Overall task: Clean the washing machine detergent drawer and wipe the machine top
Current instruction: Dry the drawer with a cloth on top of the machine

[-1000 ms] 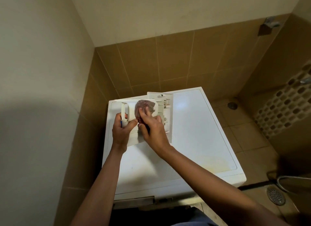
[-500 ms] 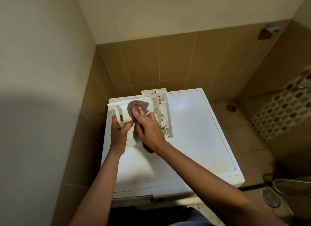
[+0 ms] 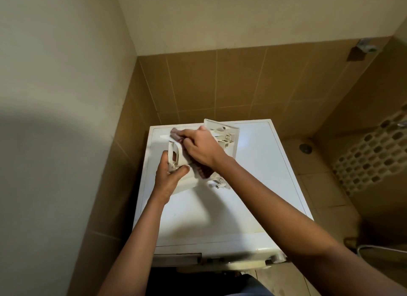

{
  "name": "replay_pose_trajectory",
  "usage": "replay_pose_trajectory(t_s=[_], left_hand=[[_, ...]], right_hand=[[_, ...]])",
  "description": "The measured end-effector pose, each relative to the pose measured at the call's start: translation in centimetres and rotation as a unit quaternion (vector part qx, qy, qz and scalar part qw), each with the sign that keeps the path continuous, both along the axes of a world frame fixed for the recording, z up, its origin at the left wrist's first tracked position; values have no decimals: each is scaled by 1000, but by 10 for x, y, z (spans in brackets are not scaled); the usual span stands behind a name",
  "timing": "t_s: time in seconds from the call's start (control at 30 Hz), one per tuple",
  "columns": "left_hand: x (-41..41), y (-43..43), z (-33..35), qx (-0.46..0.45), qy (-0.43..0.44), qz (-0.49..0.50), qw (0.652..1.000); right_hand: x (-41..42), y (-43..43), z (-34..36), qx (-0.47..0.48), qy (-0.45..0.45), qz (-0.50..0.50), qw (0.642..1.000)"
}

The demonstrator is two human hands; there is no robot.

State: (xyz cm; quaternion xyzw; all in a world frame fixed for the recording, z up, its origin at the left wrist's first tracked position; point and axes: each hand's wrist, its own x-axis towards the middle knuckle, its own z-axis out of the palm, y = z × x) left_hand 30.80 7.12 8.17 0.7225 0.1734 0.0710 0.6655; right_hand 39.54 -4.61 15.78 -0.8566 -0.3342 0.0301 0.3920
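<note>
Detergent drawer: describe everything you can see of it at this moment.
The detergent drawer is white moulded plastic, removed and resting on the back left of the washing machine top. Small clips and ribs show along its right edge. The left hand grips its near left end. The right hand holds a reddish cloth against it, hiding most of its inside.

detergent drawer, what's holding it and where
Left hand grips the detergent drawer by its left end panel; right hand holds a reddish cloth against it.
</note>
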Motion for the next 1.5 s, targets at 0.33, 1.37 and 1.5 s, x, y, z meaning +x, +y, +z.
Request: replay_pose_trajectory(t_s=[0.33,1.37,1.5], left_hand=[[-16,11,2,1,13,-60,998],[-30,-11,-6,11,18,-79,997],[-27,-17,-7,10,16,-66,998]], right_hand=[[9,-41,-35,-64,0,-145,987],[8,-68,-55,-148,-16,-245,958],[-23,-49,-38,25,32,-186,982]])
